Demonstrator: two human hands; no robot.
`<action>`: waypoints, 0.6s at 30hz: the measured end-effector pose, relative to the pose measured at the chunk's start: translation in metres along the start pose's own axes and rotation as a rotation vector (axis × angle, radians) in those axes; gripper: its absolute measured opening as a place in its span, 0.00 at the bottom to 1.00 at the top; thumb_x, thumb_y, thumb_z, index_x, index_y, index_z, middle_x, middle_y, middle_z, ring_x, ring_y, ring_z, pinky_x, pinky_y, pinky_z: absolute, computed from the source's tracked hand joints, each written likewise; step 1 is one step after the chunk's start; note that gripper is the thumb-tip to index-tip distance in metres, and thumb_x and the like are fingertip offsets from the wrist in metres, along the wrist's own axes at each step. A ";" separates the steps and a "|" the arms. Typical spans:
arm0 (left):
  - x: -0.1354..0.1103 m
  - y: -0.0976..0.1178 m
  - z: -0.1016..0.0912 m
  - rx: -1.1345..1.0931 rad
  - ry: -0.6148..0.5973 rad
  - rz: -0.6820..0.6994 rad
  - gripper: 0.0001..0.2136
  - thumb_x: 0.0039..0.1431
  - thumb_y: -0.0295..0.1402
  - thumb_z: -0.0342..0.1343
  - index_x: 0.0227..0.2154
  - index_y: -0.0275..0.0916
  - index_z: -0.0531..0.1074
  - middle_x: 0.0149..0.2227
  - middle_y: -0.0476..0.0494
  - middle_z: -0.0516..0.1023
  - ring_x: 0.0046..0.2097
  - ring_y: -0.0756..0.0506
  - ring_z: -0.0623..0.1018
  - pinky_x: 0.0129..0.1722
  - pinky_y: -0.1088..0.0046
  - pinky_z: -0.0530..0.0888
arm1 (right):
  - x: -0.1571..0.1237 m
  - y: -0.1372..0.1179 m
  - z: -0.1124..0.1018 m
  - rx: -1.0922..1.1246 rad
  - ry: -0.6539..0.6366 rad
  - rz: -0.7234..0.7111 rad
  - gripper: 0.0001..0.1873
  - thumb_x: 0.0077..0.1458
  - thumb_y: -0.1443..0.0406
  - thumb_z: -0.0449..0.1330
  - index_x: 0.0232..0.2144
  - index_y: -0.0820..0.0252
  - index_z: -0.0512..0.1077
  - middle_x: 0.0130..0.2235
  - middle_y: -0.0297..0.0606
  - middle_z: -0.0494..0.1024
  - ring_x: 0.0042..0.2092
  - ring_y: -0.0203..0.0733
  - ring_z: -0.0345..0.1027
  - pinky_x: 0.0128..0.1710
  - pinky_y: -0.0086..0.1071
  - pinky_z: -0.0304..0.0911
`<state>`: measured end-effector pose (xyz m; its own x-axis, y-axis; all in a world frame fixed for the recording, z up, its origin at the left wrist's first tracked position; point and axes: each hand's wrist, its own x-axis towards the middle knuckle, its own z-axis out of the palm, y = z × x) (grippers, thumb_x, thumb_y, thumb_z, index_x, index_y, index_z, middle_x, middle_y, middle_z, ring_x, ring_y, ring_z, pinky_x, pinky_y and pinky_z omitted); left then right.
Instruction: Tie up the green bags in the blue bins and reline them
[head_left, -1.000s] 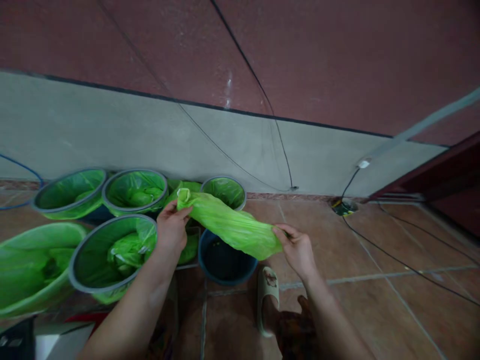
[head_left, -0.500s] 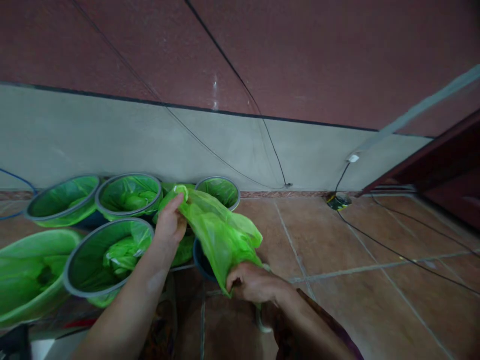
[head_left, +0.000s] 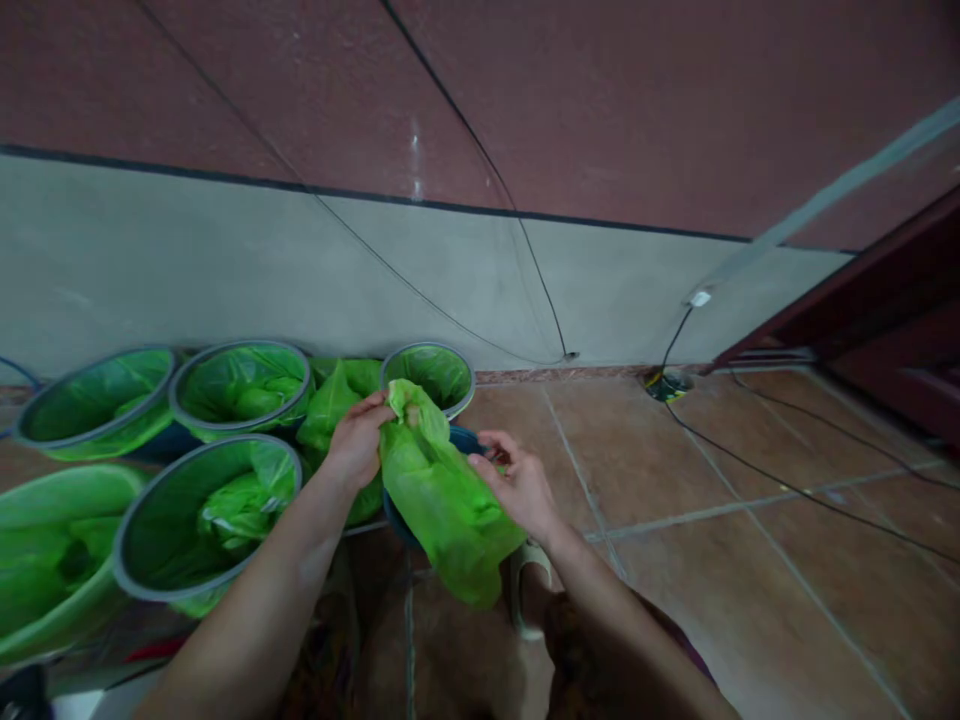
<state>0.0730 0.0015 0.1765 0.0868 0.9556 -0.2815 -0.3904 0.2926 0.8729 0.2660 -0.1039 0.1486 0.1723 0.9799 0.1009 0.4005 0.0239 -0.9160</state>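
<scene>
A translucent green plastic bag (head_left: pixel 446 500) hangs in front of me, its upper edge pinched in my left hand (head_left: pixel 358 440). My right hand (head_left: pixel 517 480) is beside the bag's right side, fingers curled but apart, with nothing visibly gripped. Behind and beneath the bag stands a dark blue bin (head_left: pixel 466 440), mostly hidden by it. Left of my left hand, a grey-rimmed bin (head_left: pixel 127 545) lined with a green bag holds a crumpled green bag (head_left: pixel 244 510).
More green-lined bins, a back-left bin (head_left: pixel 30 410), a middle bin (head_left: pixel 184 385) and a small bin (head_left: pixel 429 347), stand along the wall (head_left: pixel 225 260). A green tub (head_left: pixel 112 480) is at far left. Black cable (head_left: pixel 795 490) crosses the tiled floor at right.
My right hand has let go of the bag's lower part and moved up. The bag now hangs down from my left hand, which has shifted slightly right.
</scene>
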 end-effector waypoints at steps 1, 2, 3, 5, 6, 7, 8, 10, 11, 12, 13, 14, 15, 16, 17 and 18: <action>-0.002 -0.003 0.003 0.025 -0.069 -0.018 0.10 0.37 0.27 0.61 0.28 0.37 0.75 0.26 0.50 0.79 0.31 0.47 0.78 0.34 0.73 0.74 | 0.005 0.001 -0.001 -0.002 0.015 0.001 0.23 0.52 0.55 0.64 0.49 0.57 0.72 0.45 0.39 0.77 0.42 0.40 0.70 0.40 0.32 0.65; -0.004 -0.007 0.005 0.052 -0.146 -0.044 0.10 0.38 0.28 0.62 0.29 0.37 0.76 0.27 0.49 0.79 0.31 0.46 0.78 0.34 0.72 0.74 | 0.008 0.002 0.000 0.017 -0.013 0.004 0.25 0.50 0.56 0.65 0.50 0.57 0.71 0.47 0.40 0.77 0.43 0.41 0.70 0.42 0.33 0.65; -0.006 -0.010 0.007 0.082 -0.219 -0.070 0.11 0.39 0.30 0.62 0.30 0.37 0.77 0.28 0.49 0.80 0.31 0.46 0.79 0.34 0.72 0.74 | 0.011 0.003 0.001 0.054 -0.060 0.013 0.24 0.50 0.57 0.65 0.49 0.57 0.71 0.47 0.39 0.77 0.43 0.41 0.70 0.42 0.33 0.66; -0.009 -0.016 0.009 0.154 -0.327 -0.100 0.11 0.41 0.32 0.63 0.32 0.37 0.78 0.30 0.48 0.81 0.31 0.47 0.78 0.35 0.72 0.74 | 0.014 0.002 0.005 0.163 -0.151 0.042 0.19 0.51 0.57 0.64 0.44 0.58 0.74 0.41 0.37 0.78 0.40 0.39 0.71 0.41 0.33 0.66; -0.009 -0.018 0.010 0.192 -0.359 -0.101 0.12 0.43 0.33 0.64 0.33 0.37 0.78 0.30 0.48 0.81 0.31 0.47 0.78 0.35 0.72 0.74 | 0.015 0.001 0.008 0.226 -0.186 0.056 0.16 0.52 0.56 0.63 0.41 0.58 0.74 0.38 0.36 0.79 0.38 0.38 0.71 0.40 0.32 0.66; -0.010 -0.020 0.010 0.226 -0.380 -0.096 0.12 0.44 0.34 0.64 0.34 0.37 0.79 0.31 0.47 0.81 0.31 0.47 0.78 0.36 0.72 0.73 | 0.016 0.000 0.010 0.293 -0.211 0.074 0.15 0.52 0.55 0.63 0.39 0.59 0.75 0.36 0.35 0.78 0.36 0.37 0.70 0.38 0.31 0.66; -0.010 -0.021 0.011 0.253 -0.392 -0.089 0.12 0.44 0.35 0.65 0.34 0.37 0.79 0.32 0.47 0.82 0.32 0.47 0.78 0.37 0.72 0.73 | 0.016 -0.002 0.012 0.365 -0.230 0.097 0.16 0.52 0.54 0.63 0.38 0.59 0.75 0.34 0.34 0.78 0.35 0.37 0.70 0.37 0.31 0.66; -0.009 -0.022 0.010 0.293 -0.405 -0.076 0.13 0.45 0.37 0.66 0.34 0.37 0.80 0.33 0.47 0.82 0.34 0.47 0.78 0.39 0.72 0.73 | 0.018 -0.004 0.014 0.498 -0.274 0.153 0.16 0.51 0.53 0.63 0.37 0.59 0.74 0.33 0.33 0.77 0.33 0.36 0.70 0.35 0.30 0.66; -0.009 -0.021 0.010 0.304 -0.407 -0.069 0.13 0.45 0.37 0.66 0.34 0.37 0.80 0.33 0.47 0.82 0.34 0.47 0.79 0.40 0.71 0.73 | 0.019 -0.004 0.014 0.535 -0.283 0.181 0.17 0.49 0.53 0.64 0.36 0.59 0.74 0.32 0.32 0.77 0.31 0.35 0.69 0.34 0.30 0.65; -0.009 -0.020 0.009 0.310 -0.411 -0.063 0.13 0.44 0.37 0.66 0.33 0.37 0.80 0.33 0.47 0.82 0.34 0.47 0.79 0.41 0.71 0.73 | 0.021 -0.003 0.014 0.543 -0.272 0.203 0.16 0.48 0.54 0.65 0.34 0.59 0.73 0.31 0.31 0.76 0.30 0.35 0.68 0.32 0.29 0.65; -0.009 -0.019 0.009 0.314 -0.414 -0.062 0.13 0.43 0.37 0.67 0.33 0.37 0.80 0.32 0.47 0.82 0.34 0.46 0.79 0.41 0.70 0.74 | 0.023 -0.001 0.013 0.525 -0.236 0.213 0.15 0.47 0.54 0.66 0.31 0.59 0.73 0.28 0.31 0.75 0.28 0.34 0.67 0.31 0.29 0.64; -0.009 -0.018 0.008 0.319 -0.413 -0.060 0.13 0.43 0.37 0.67 0.32 0.37 0.80 0.32 0.47 0.82 0.34 0.46 0.78 0.40 0.70 0.74 | 0.025 0.002 0.012 0.490 -0.172 0.208 0.14 0.47 0.55 0.66 0.28 0.59 0.72 0.26 0.30 0.73 0.26 0.33 0.65 0.29 0.28 0.62; -0.009 -0.018 0.008 0.327 -0.404 -0.055 0.13 0.43 0.37 0.67 0.32 0.37 0.80 0.31 0.47 0.82 0.33 0.46 0.78 0.40 0.69 0.74 | 0.028 0.005 0.009 0.447 -0.081 0.190 0.13 0.47 0.55 0.65 0.27 0.59 0.71 0.24 0.29 0.72 0.25 0.33 0.63 0.27 0.27 0.61; -0.010 -0.017 0.008 0.340 -0.384 -0.042 0.12 0.42 0.37 0.67 0.31 0.37 0.80 0.30 0.47 0.81 0.32 0.46 0.78 0.39 0.70 0.74 | 0.032 0.009 0.005 0.401 0.021 0.161 0.13 0.48 0.56 0.64 0.27 0.58 0.70 0.24 0.29 0.71 0.25 0.33 0.62 0.27 0.26 0.59; -0.010 -0.017 0.008 0.357 -0.362 -0.023 0.12 0.42 0.37 0.66 0.30 0.36 0.80 0.29 0.47 0.81 0.32 0.47 0.77 0.38 0.70 0.73 | 0.035 0.011 0.000 0.354 0.120 0.126 0.12 0.49 0.56 0.62 0.27 0.58 0.69 0.24 0.29 0.71 0.26 0.33 0.62 0.27 0.26 0.59; -0.010 -0.017 0.009 0.375 -0.344 -0.003 0.11 0.43 0.37 0.66 0.29 0.36 0.79 0.29 0.47 0.81 0.32 0.47 0.77 0.37 0.72 0.73 | 0.038 0.014 -0.005 0.303 0.205 0.087 0.11 0.50 0.56 0.61 0.29 0.58 0.69 0.25 0.29 0.72 0.27 0.34 0.63 0.28 0.27 0.60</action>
<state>0.0865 -0.0124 0.1681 0.4092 0.8920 -0.1923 -0.0387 0.2275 0.9730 0.2828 -0.0678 0.1418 0.3825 0.9217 0.0651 0.0968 0.0300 -0.9948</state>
